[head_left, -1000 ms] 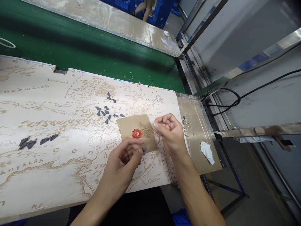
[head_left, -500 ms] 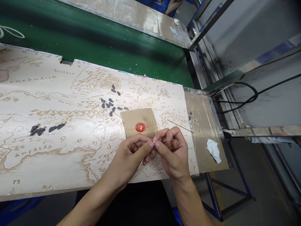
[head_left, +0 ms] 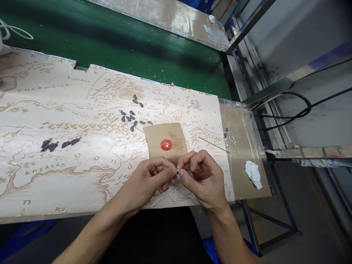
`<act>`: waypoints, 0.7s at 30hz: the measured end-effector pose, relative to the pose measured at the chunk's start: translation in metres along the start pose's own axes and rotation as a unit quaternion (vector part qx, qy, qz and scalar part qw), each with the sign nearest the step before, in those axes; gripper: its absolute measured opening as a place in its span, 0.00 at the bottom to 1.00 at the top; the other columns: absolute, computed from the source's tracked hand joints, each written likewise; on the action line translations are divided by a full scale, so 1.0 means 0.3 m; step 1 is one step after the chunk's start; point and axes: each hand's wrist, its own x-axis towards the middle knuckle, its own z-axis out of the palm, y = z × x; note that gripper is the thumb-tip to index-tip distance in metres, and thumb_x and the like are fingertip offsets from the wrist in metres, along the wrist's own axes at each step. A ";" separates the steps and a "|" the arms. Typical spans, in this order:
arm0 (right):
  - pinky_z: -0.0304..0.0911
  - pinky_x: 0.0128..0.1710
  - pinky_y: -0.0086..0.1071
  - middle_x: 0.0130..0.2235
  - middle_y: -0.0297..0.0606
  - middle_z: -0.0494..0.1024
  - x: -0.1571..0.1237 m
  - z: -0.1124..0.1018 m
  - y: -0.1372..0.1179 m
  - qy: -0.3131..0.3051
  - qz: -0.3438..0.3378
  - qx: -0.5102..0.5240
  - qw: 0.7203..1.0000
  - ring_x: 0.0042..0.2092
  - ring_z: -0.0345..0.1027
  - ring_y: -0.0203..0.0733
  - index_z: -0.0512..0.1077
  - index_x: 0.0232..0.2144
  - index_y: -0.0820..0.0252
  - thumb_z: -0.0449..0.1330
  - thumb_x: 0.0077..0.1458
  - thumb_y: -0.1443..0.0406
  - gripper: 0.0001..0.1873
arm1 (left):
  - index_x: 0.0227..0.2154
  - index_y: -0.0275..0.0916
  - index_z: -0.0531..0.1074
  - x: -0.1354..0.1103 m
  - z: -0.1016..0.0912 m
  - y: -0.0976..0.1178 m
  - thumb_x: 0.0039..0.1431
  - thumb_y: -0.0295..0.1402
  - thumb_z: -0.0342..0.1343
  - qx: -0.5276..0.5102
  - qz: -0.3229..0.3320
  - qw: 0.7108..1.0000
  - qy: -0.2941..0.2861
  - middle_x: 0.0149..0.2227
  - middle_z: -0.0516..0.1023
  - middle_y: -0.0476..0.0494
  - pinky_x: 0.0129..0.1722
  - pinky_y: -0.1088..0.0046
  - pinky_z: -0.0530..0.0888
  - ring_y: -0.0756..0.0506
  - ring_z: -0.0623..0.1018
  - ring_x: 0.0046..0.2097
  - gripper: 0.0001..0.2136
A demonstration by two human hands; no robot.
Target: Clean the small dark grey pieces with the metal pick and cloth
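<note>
My left hand (head_left: 154,175) is pinched closed on a small dark piece (head_left: 176,176), mostly hidden by the fingertips. Opposite it, my right hand (head_left: 205,178) pinches at a tiny pale bit (head_left: 178,171), where the fingertips of both hands meet. Just beyond the hands lies a brown cardboard square (head_left: 154,134). It carries a glossy red blob (head_left: 166,145) and a scatter of tiny brown grains (head_left: 177,141). A thin stick (head_left: 213,144) rests on the map-printed sheet to the right of the card.
The map-printed sheet (head_left: 90,183) covers the table. Dark leaf-shaped pieces lie in a middle group (head_left: 132,113) and a left group (head_left: 49,145). Tiny pale bits (head_left: 195,105) are scattered farther back. A crumpled white tissue (head_left: 253,174) lies right. A green surface (head_left: 115,47) runs behind.
The camera view has shifted slightly, moving the table rightward in the picture. Both hands keep pinching together, and the fingertips have shifted a little around the small piece.
</note>
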 end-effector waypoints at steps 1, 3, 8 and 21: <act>0.70 0.34 0.34 0.39 0.34 0.82 0.006 -0.002 0.001 0.002 0.004 0.000 1.000 0.36 0.75 0.40 0.67 0.35 0.50 0.72 0.68 0.69 0.17 | 0.35 0.39 0.83 0.000 -0.005 -0.004 0.62 0.47 0.76 0.001 0.003 1.000 0.006 0.28 0.79 0.50 0.29 0.74 0.65 0.52 0.69 0.26 0.16; 0.69 0.34 0.34 0.40 0.33 0.82 0.023 -0.009 0.006 0.018 0.001 -0.016 1.000 0.36 0.75 0.39 0.66 0.35 0.50 0.72 0.68 0.69 0.17 | 0.38 0.38 0.85 -0.002 -0.017 -0.013 0.64 0.46 0.75 0.009 0.014 1.000 0.025 0.30 0.80 0.48 0.29 0.74 0.66 0.52 0.71 0.28 0.15; 0.69 0.38 0.38 0.40 0.35 0.82 0.098 -0.018 0.022 0.044 -0.039 -0.169 0.984 0.43 0.78 0.44 0.66 0.35 0.50 0.69 0.70 0.68 0.16 | 0.42 0.38 0.86 -0.008 -0.044 -0.024 0.62 0.45 0.77 0.033 0.031 0.995 0.084 0.28 0.79 0.49 0.33 0.73 0.71 0.49 0.73 0.30 0.16; 0.65 0.35 0.36 0.39 0.32 0.80 0.163 -0.003 0.041 -0.056 -0.083 -0.332 0.938 0.33 0.65 0.39 0.61 0.36 0.50 0.61 0.66 0.75 0.16 | 0.40 0.37 0.84 -0.012 -0.044 -0.025 0.61 0.46 0.77 0.012 0.027 0.996 0.080 0.27 0.79 0.49 0.33 0.74 0.73 0.50 0.74 0.31 0.17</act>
